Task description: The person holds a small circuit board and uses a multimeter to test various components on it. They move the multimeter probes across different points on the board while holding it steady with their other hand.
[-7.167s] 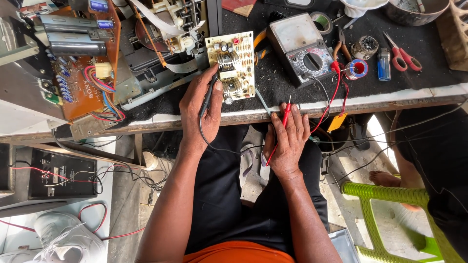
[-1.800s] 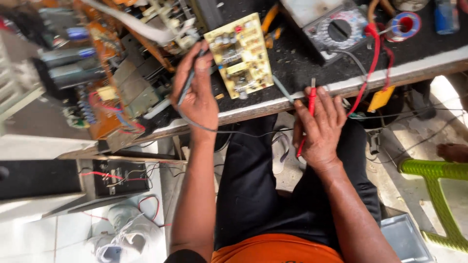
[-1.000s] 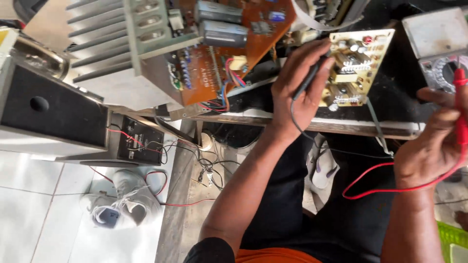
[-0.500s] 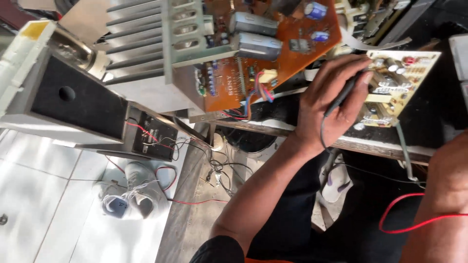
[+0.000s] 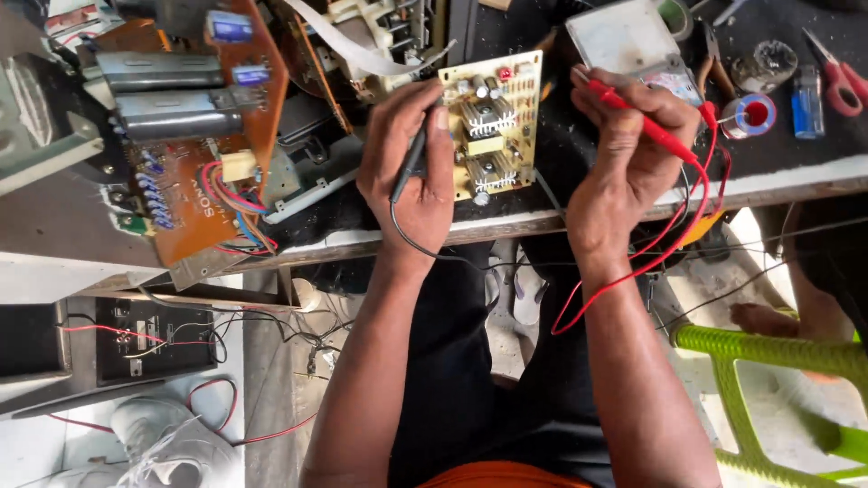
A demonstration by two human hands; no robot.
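- Cluttered dark tabletop (image 5: 796, 172) is covered with electronics parts.
- Black probe (image 5: 411, 163) is pinched in the left hand (image 5: 411, 172); its tip is hidden.
- Red probe (image 5: 646, 126) is pinched by the right hand (image 5: 624, 154).
- Yellow board (image 5: 493, 122) lies between the hands; the meter (image 5: 633, 41) is partly hidden.

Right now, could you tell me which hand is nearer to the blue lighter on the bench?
Right. The right hand, holding the red probe, is left of the blue lighter; the left hand is farther left, beyond the yellow circuit board.

Two probes (image 5: 411, 163), two circuit boards (image 5: 493, 122)
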